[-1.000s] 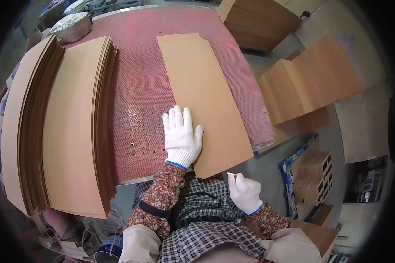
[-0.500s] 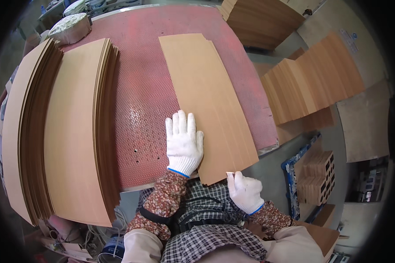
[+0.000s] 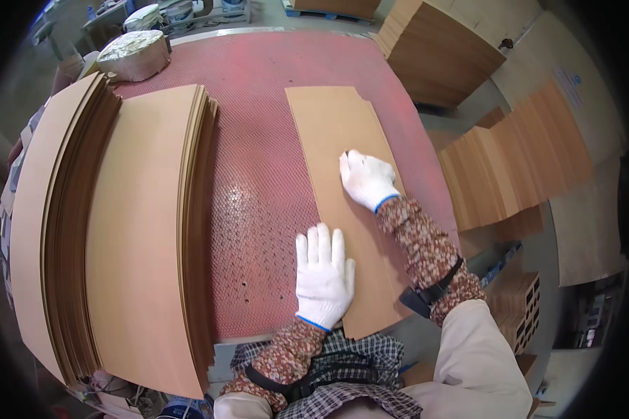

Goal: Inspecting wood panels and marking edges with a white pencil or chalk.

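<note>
A long, thin tan board [image 3: 328, 122] lies on the red mesh-patterned tabletop [image 3: 251, 160]; a slightly offset edge on its far right side suggests a second sheet beneath. My left hand [image 3: 323, 279], in a white knit glove, rests flat across the board's near left edge, fingers stretched out and partly over the tabletop. Over the middle of the board is my right hand [image 3: 370, 180], gloved too, its fingers closed. A small dark tip shows at those fingers, but I cannot make out what it belongs to.
Two tall stacks of similar boards, an inner stack [image 3: 143, 216] and an outer stack [image 3: 52, 181], stand on the left. A foil-covered round object [image 3: 134, 56] sits at the far left corner. Beyond the right edge are a panel stack [image 3: 440, 56] and a leaning row of boards [image 3: 517, 160].
My right hand has moved from the board's near end forward to its middle, still closed. The left hand stays flat at the near left edge. The whole view has shifted.
</note>
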Demonstrator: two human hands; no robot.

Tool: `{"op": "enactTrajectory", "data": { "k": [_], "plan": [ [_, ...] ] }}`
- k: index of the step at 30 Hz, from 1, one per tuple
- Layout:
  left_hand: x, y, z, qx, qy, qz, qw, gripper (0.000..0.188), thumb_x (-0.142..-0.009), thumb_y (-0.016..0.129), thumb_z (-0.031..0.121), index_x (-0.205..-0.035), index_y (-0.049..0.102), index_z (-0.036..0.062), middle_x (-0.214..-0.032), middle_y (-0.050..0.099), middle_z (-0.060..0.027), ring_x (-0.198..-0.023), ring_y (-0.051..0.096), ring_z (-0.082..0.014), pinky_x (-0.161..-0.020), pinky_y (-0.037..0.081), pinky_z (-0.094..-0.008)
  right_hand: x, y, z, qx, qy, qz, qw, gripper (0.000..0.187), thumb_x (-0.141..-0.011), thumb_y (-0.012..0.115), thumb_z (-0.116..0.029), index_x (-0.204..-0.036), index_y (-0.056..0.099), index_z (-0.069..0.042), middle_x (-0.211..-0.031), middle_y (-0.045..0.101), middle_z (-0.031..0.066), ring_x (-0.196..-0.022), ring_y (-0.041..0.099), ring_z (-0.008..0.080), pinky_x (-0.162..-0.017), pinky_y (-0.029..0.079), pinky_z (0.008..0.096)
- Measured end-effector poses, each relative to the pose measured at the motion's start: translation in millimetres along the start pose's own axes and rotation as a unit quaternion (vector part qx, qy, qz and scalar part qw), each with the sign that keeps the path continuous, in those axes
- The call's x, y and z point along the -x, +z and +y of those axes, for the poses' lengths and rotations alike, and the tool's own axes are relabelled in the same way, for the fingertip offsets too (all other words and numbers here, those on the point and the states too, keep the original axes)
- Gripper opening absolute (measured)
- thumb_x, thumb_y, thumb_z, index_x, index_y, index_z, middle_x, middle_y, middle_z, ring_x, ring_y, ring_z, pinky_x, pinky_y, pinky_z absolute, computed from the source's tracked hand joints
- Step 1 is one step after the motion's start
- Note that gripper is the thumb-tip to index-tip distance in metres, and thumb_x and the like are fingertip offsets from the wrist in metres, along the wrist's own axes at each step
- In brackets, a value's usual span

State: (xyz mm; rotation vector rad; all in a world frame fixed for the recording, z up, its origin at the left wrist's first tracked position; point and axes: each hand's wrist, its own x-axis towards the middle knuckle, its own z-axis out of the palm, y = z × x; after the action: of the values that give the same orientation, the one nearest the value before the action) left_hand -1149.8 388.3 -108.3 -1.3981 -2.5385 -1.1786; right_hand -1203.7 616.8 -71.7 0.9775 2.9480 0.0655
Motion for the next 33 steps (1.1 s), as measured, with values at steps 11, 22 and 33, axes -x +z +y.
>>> {"op": "enactTrajectory", "data": {
  "k": [11,22,33],
  "plan": [
    [-4,-8,2,0.027,-0.014,-0.059,0.998,0.064,-0.091,0.071,0.024,-0.141,0.055,-0.013,-0.145,0.05,-0.0363,-0.138,0.047,-0.0537,-0.121,0.031,-0.0657,-165,-27,-28,0.04,-0.029,-0.054,0.997,0.042,-0.106,0.048,-0.025,-0.133,0.075,-0.007,-0.139,0.073,0.0199,-0.123,0.073,0.0415,-0.097,0.059,0.0624],
    [1,-4,2,0.029,-0.009,-0.018,0.999,0.064,-0.091,0.072,0.024,-0.14,0.057,-0.0125,-0.143,0.054,-0.036,-0.139,0.048,-0.0529,-0.123,0.032,-0.0646,-143,-13,-24,0.002,0.004,-0.031,1.0,0.047,-0.108,0.045,-0.036,-0.129,0.075,-0.006,-0.131,0.076,0.0219,-0.121,0.073,0.0444,-0.097,0.059,0.0599],
    [13,16,-3,0.006,0.014,0.049,0.999,0.061,-0.093,0.07,0.023,-0.142,0.058,-0.0112,-0.146,0.055,-0.0351,-0.141,0.048,-0.0524,-0.125,0.031,-0.0639,105,11,16,0.045,-0.032,0.069,0.996,0.037,-0.111,0.05,-0.039,-0.099,0.068,-0.009,-0.078,0.077,0.02,-0.068,0.076,0.0419,-0.063,0.06,0.0552]
  ]
}}
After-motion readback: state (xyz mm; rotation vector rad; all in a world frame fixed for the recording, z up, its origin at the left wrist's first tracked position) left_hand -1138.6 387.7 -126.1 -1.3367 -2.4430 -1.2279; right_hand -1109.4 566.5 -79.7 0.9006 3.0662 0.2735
